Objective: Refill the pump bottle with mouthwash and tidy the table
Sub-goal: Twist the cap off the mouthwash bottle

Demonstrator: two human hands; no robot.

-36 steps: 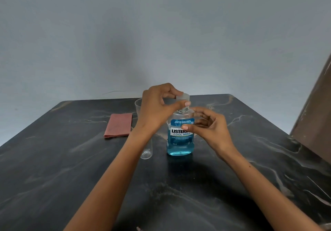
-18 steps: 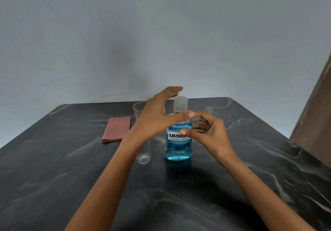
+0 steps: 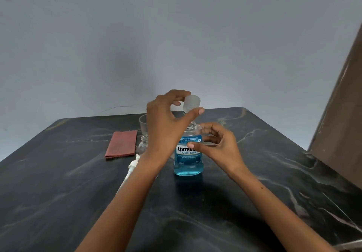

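— What does the head view show in the containers?

— The mouthwash bottle [image 3: 188, 154] stands upright on the dark tabletop [image 3: 254, 173], blue liquid filling most of it. Its clear cap [image 3: 192, 103] is off the neck, pinched just above it by the left hand [image 3: 166, 122].

— And the right hand [image 3: 217, 146]?

— Fingers curled round the bottle's shoulder, thumb on the label.

— The pump bottle [image 3: 144, 144]?

— A small clear one, open-necked, behind the left wrist; I cannot tell what it holds. A clear cup [image 3: 143, 123] is just behind it. The white pump [image 3: 132, 165] lies on the tabletop, near a folded red cloth [image 3: 121, 144].
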